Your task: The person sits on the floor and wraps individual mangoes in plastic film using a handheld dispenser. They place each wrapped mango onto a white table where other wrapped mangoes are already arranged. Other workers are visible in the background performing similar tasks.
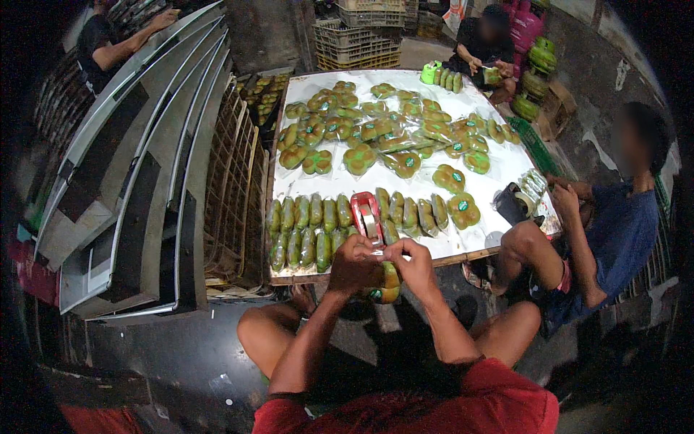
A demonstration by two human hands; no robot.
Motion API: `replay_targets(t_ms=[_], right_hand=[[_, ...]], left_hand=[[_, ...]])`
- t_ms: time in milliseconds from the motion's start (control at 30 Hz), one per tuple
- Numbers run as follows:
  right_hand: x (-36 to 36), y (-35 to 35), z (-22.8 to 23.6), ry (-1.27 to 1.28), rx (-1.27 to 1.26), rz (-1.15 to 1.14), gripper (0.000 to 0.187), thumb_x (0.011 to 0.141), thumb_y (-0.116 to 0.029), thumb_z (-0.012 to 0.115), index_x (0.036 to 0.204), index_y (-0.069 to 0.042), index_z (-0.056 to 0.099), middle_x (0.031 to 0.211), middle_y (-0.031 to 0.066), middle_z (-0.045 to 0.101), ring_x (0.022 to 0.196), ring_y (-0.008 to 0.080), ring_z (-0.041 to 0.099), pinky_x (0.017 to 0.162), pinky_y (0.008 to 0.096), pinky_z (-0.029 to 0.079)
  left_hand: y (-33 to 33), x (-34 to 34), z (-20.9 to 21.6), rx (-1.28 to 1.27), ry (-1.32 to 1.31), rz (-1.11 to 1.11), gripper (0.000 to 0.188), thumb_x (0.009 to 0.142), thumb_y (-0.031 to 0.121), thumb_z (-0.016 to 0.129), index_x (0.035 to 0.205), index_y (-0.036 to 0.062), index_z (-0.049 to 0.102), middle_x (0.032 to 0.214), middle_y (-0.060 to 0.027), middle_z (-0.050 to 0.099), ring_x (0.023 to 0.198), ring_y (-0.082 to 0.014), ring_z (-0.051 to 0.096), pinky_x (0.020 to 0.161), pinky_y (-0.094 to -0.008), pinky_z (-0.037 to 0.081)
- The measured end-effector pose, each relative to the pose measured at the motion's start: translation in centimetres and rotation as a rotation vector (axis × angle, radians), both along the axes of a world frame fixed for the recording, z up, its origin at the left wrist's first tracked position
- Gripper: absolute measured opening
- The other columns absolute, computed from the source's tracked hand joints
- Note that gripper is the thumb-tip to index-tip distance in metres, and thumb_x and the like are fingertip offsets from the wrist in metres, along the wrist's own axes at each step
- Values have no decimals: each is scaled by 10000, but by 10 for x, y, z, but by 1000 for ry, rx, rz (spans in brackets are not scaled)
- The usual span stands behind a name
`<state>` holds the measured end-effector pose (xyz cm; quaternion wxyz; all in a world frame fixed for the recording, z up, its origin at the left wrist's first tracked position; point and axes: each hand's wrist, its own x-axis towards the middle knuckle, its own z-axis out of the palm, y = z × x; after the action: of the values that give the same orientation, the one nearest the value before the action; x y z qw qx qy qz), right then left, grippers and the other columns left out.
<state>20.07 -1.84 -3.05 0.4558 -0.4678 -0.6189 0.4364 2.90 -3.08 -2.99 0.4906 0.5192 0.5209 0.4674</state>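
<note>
Just over the near edge of the table, my left hand (353,259) and my right hand (412,262) are closed, fingertips together, pinching the top of a clear plastic bag. A green-brown bread bun (389,283) hangs in that bag below my fingers, partly hidden by my left hand. Right beyond my hands stands a red tape dispenser (367,220) with a roll of tape. Left of it lie rows of long wrapped bread rolls (307,247), and more wrapped rolls (410,213) lie to its right.
Bagged flower-shaped buns (360,159) cover the far part of the white table (347,186). A person in blue (603,239) sits at the right beside a black tape dispenser (512,201); another person (486,54) works at the far corner. Metal trays (134,173) and crates (235,188) stand left.
</note>
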Motion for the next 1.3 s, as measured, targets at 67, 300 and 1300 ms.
replay_targets(t_ms=[67, 300, 1300], right_hand=[[-2, -6, 12, -151, 212, 15, 73, 772, -27, 685, 827, -3, 643, 839, 109, 605, 844, 254, 586, 749, 349, 453], [-6, 0, 1, 6, 214, -62, 99, 792, -53, 685, 834, 10, 621, 889, 108, 578, 869, 237, 568, 785, 324, 435], [-23, 12, -63, -803, -314, -112, 351, 772, -328, 727, 964, -38, 677, 985, 182, 657, 943, 360, 640, 847, 463, 480]], left_hand=[[-1, -8, -8, -2, 16, 37, 246, 771, 112, 724, 927, 23, 555, 845, -112, 677, 772, -161, 657, 674, -288, 508], [-2, 2, -1, 314, 370, 128, 144, 822, 158, 660, 875, 28, 628, 799, -77, 653, 837, -191, 617, 730, -328, 482], [-13, -19, 66, 384, 14, 676, 171, 815, 35, 565, 981, -1, 587, 803, -34, 564, 790, -137, 517, 795, -278, 420]])
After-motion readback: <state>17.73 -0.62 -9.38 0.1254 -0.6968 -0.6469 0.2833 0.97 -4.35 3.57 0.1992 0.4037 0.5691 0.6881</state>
